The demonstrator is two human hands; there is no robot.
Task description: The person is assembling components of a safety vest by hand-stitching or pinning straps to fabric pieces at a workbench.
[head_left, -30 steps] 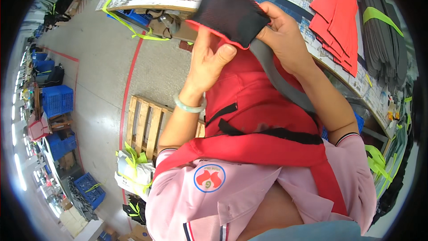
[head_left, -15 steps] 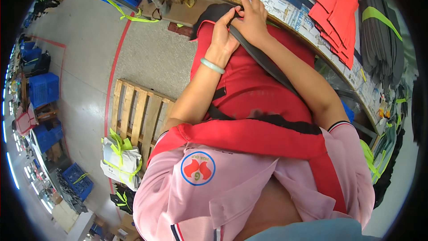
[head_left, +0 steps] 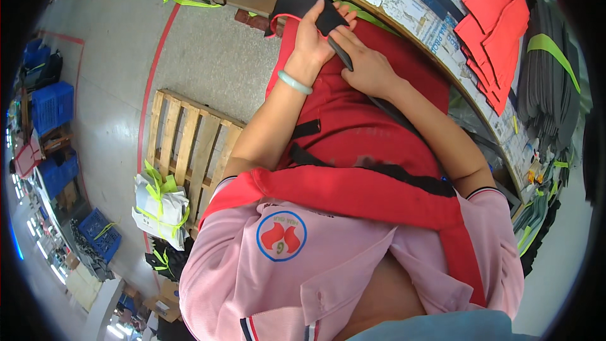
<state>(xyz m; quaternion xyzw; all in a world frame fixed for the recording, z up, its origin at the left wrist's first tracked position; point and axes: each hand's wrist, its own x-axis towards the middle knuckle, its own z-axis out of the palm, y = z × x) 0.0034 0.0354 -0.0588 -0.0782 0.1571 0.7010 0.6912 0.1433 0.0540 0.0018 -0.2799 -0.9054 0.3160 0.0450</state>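
A large red fabric piece with black straps lies over my lap and against the table edge. My left hand grips its black, red-trimmed flap at the top end. My right hand lies flat on the red fabric just beside it, fingers pinching a grey-black strap that runs down under my forearm. A pale green bangle sits on my left wrist. A red band crosses my pink shirt.
The worktable curves along the upper right, carrying stacked orange-red pieces and dark grey pieces with lime strips. A wooden pallet lies on the floor to the left, a tied white bundle beside it. Blue crates stand at far left.
The black flap and both hands have come down from over the table to the red fabric on my lap. My right hand has shifted from the flap onto the strap.
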